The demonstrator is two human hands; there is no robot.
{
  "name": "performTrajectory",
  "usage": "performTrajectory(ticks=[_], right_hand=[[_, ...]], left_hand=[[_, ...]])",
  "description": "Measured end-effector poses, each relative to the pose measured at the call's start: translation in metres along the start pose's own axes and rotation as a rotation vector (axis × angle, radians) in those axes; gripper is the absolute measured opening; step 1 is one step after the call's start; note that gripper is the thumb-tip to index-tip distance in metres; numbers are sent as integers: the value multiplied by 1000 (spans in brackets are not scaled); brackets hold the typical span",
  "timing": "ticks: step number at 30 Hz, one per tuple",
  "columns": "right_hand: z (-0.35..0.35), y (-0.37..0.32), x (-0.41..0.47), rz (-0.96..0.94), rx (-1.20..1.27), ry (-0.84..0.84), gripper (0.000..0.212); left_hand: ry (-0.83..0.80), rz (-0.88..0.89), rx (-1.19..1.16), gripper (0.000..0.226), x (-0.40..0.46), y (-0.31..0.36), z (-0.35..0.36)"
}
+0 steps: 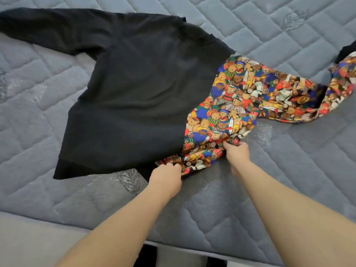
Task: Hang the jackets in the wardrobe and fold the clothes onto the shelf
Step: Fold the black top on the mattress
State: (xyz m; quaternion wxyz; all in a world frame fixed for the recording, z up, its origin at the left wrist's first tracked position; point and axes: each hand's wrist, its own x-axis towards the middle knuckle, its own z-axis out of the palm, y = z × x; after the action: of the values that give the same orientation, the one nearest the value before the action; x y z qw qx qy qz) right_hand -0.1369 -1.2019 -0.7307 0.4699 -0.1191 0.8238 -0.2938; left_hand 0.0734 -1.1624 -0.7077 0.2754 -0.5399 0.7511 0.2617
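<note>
Under both grips, bear-print garment's [227,105] hem

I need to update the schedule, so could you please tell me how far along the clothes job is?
Nothing looks finished: no wardrobe, shelf or folded pile is in view. In hand: the left hand and right hand each grip the near edge of the teddy-bear print garment, which lies partly under the black sweatshirt on the quilted mattress. Left: folding both and shelving them.

A grey-blue quilted mattress [260,31] fills nearly the whole view, stitched in diamonds with embroidered leaf motifs. Along its near edge runs a paler grey border [38,237], with dark gaps below it.
</note>
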Motion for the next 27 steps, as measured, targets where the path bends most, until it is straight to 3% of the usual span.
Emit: performTrajectory(ticks=[1,5,8,10,12,13,15,20,27], right_hand=[[-2,-2,1,6,-37,-41,6],[-40,-4,4,-8,-368,-163,15],[-90,0,-2,-23,-758,-195,16],[-112,-3,-4,-104,-883,-173,9],[-121,-10,-4,-224,-976,-159,39],[-122,-14,-4,-301,-1015,-169,47],[-117,-27,-7,-435,-1059,-230,54],[-95,-71,5,-561,-1073,-263,59],[-69,-154,102,-690,-1074,15,68]], left_hand=[[-99,-16,-69,31,1,9,-5],[-649,-42,-487,49,-19,70,-5],[-986,-1,-438,51,-39,125,7],[-883,42,-310,37,-35,144,0],[-543,8,-247,28,-23,143,-20],[-374,-12,-204,31,-16,137,-32],[-190,-65,-144,43,-5,120,-58],[-116,-155,-169,59,29,81,-106],[85,-46,-279,84,153,62,-186]])
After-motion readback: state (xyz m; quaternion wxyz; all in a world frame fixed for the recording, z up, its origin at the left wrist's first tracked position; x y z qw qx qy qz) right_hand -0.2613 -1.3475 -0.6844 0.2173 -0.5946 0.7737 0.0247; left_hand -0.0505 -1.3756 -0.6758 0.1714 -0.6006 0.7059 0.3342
